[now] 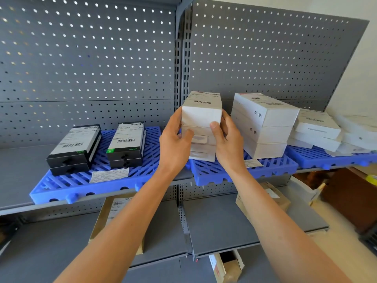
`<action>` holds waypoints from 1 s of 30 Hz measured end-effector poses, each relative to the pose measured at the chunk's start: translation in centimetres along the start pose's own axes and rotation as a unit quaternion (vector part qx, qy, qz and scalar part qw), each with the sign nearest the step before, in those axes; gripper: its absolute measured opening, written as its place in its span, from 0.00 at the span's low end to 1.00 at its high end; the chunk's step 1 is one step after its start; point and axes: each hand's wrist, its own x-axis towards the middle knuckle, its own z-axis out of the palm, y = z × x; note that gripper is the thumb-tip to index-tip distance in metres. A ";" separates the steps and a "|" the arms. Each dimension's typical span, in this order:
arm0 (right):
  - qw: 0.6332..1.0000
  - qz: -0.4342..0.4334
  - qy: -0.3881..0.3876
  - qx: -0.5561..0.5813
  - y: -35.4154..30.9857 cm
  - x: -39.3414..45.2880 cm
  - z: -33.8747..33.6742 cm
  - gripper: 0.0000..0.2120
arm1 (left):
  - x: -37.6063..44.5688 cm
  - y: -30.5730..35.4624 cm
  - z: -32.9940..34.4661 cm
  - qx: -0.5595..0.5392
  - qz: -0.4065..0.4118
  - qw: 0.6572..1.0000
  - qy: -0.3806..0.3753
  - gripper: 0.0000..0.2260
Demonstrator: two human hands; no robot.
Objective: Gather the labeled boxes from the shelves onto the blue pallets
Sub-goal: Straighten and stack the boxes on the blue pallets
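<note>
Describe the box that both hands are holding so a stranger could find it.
On the grey shelf, look at the middle blue pallet. The white box tops its left stack, gripped by the left hand and right hand. Neighbouring stacks go untouched.

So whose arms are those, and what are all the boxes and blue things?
The arms belong to a person with a camera worn on the head, so you see what they see, looking down at their own hands. The left hand and right hand each hold a side of a stack of white boxes with a barcode label on top. The stack's bottom sits at a blue pallet, a plastic grid lying on a grey shelf. Another white stack stands beside it. To the left, black labeled boxes sit on another blue pallet.
</note>
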 end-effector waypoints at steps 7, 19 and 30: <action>0.998 0.053 -0.016 -0.008 -0.1 -0.9 -0.2 0.27 | 0.1 -0.4 -0.5 0.008 -0.038 0.999 -0.017 0.27; 0.992 0.117 -0.045 0.019 -1.1 -2.3 0.4 0.37 | -0.3 -0.9 -0.6 0.007 -0.105 0.993 -0.056 0.34; 0.987 0.132 -0.067 0.065 -2.5 -1.8 -0.4 0.37 | 0.0 0.1 0.3 0.011 -0.116 0.992 -0.055 0.36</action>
